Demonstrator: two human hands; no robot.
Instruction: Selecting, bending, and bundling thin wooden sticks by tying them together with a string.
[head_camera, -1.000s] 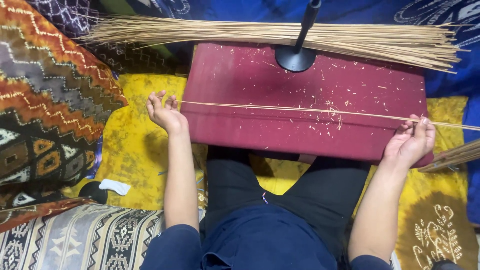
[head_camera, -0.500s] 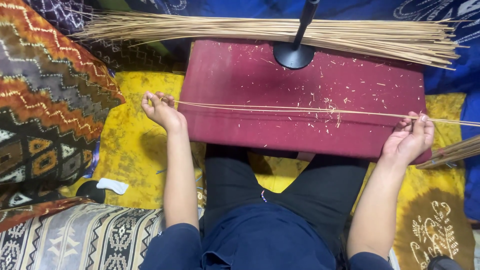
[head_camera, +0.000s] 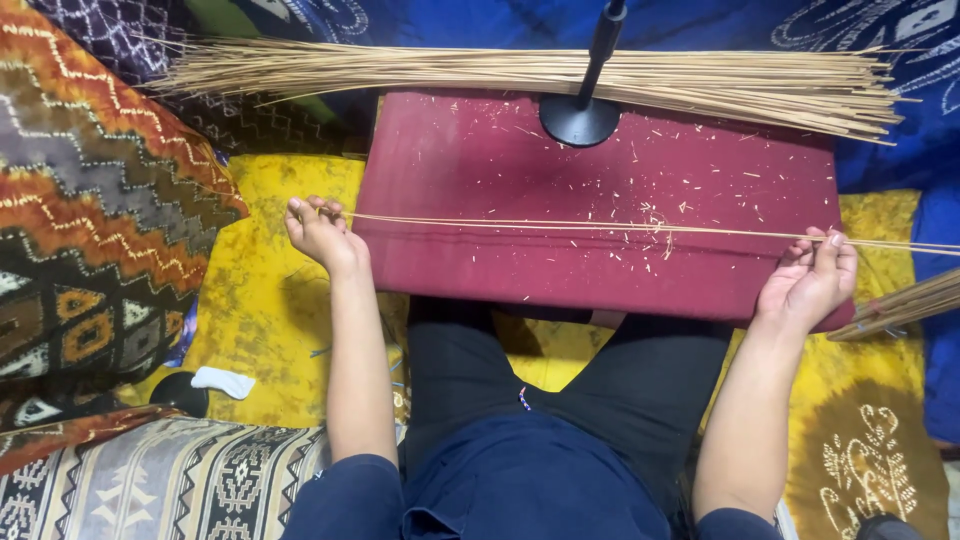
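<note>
A few long thin tan sticks (head_camera: 580, 225) stretch across a dark red cushion (head_camera: 520, 180) that rests on my lap. My left hand (head_camera: 318, 230) pinches their left end just past the cushion's left edge. My right hand (head_camera: 812, 278) grips them near the cushion's right corner, and the sticks run on past it to the right frame edge. A big bundle of the same tan sticks (head_camera: 520, 75) lies along the cushion's far edge. Small pale shavings are scattered over the red surface.
A black round stand base (head_camera: 580, 120) with a pole sits on the cushion's far side. Patterned pillows (head_camera: 90, 230) lie at left, a yellow cloth (head_camera: 260, 290) under me, and a second stick bundle (head_camera: 900, 305) at right. A small white object (head_camera: 222, 381) lies near my left knee.
The held sticks stay stretched over the cushion. My left hand has shifted slightly toward the left; my right hand stays at the right corner.
</note>
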